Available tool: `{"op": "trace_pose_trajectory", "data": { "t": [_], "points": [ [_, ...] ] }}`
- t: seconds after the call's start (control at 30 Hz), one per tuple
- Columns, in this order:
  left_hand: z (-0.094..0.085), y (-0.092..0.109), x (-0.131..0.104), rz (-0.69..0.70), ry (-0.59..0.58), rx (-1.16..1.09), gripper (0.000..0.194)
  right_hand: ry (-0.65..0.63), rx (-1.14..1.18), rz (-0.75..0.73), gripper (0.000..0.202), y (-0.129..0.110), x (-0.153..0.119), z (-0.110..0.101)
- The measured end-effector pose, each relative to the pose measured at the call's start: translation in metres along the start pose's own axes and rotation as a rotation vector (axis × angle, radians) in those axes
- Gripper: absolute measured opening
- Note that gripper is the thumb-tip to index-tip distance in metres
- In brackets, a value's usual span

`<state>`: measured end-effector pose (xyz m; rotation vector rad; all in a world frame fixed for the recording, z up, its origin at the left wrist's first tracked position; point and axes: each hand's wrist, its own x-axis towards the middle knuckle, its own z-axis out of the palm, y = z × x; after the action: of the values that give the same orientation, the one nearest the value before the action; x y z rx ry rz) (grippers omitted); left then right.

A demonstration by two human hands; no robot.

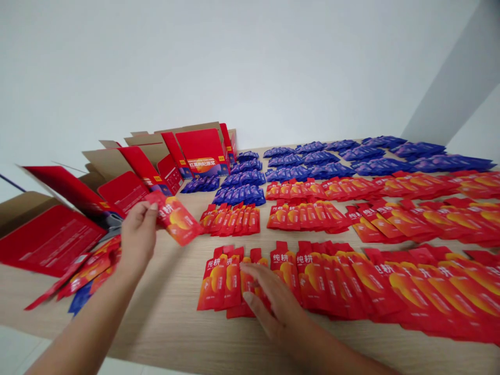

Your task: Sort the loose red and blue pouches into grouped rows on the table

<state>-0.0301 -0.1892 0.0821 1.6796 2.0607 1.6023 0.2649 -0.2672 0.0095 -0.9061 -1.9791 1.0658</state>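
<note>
Pinched by one end, a red pouch with an orange fruit print (177,219) is in my left hand (139,229), held above the table left of the pouch rows. My right hand (273,299) is over the left part of the nearest row of red pouches (324,276), its thumb and fingers apart. Its fingertips overlap the pouches there; whether they touch them I cannot tell. Under my left forearm lies a loose pile of red pouches (91,268), with a blue pouch (81,301) at its lower edge.
Open red cartons (203,151) stand along the left and back left, flaps up. Behind the nearest row, more overlapping red pouches (307,215) lie in rows, with bundles of blue pouches (291,173) further back. A pale wall (273,67) rises behind the wooden table (175,323).
</note>
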Motion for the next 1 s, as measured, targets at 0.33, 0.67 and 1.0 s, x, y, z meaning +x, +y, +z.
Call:
{"op": "trace_pose_trajectory", "data": {
  "t": [0.33, 0.67, 1.0],
  "points": [
    [0.067, 0.09, -0.089, -0.371, -0.654, -0.496, 0.035, -0.004, 0.544, 0.393, 0.044, 0.008, 0.014, 0.003],
    [0.07, 0.087, -0.139, -0.569, -1.201, -0.701, 0.04, 0.16, 0.146, 0.164, 0.054, 0.009, 0.014, -0.009],
    [0.056, 0.073, -0.14, -0.644, -1.022, -0.686, 0.036, 0.16, -0.052, 0.119, 0.058, 0.011, 0.012, -0.003]
  ]
}}
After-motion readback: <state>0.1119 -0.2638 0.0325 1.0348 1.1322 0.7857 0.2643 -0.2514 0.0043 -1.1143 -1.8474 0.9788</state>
